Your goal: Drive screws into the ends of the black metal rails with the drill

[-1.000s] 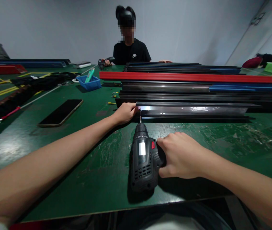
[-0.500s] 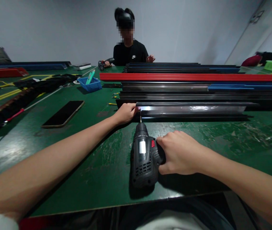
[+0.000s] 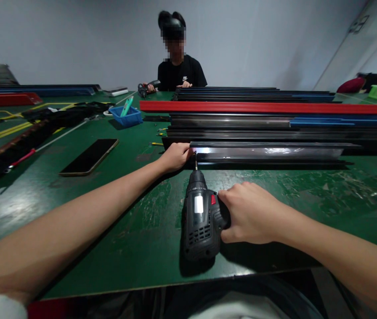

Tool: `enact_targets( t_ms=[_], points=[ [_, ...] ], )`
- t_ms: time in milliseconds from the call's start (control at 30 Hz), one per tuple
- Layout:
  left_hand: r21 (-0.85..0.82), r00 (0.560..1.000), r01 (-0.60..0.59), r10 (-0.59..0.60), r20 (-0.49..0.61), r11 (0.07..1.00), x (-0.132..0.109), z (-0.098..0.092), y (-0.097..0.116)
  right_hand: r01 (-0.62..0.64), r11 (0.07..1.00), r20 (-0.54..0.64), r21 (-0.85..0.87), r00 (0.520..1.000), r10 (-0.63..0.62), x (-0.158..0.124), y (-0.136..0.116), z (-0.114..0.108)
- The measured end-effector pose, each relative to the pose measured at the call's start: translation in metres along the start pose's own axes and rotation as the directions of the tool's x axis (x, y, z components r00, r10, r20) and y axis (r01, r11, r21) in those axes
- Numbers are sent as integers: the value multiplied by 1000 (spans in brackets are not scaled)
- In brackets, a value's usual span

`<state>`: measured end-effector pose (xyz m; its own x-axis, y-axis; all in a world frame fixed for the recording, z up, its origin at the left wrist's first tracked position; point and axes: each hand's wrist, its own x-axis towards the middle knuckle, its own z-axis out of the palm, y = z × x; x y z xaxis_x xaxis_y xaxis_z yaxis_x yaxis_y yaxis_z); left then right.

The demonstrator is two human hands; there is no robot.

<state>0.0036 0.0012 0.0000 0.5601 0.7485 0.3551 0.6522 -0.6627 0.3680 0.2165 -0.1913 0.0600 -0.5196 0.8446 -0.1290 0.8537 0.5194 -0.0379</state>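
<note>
My right hand (image 3: 246, 212) is closed round the handle of a black cordless drill (image 3: 201, 226), which lies on its side with a red switch showing. The drill's bit points away from me and meets the left end of a dark metal profile (image 3: 268, 153) with a shiny face. At that same end, my left hand (image 3: 176, 156) grips the profile, its fingertips partly hidden behind it. Whether a screw sits at the bit's tip is too small to make out.
Behind the profile lie more dark profiles (image 3: 241, 134) and a red one (image 3: 258, 106). A phone (image 3: 89, 157) and a blue basket (image 3: 127, 118) with a teal cutter are on the green table (image 3: 135, 252). Across from me sits a person (image 3: 180, 73) holding another tool.
The person across has lowered one hand onto the profiles. My hands, the drill and the profile stay practically in place; the view has shifted slightly.
</note>
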Motion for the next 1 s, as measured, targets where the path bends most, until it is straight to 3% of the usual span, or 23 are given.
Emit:
enact_targets(
  t_ms=[1000],
  points=[
    [-7,1000,0,0,-4,1000,-1,0,0,-8,1000,-2,-9,1000,8,-1,0,1]
  ],
)
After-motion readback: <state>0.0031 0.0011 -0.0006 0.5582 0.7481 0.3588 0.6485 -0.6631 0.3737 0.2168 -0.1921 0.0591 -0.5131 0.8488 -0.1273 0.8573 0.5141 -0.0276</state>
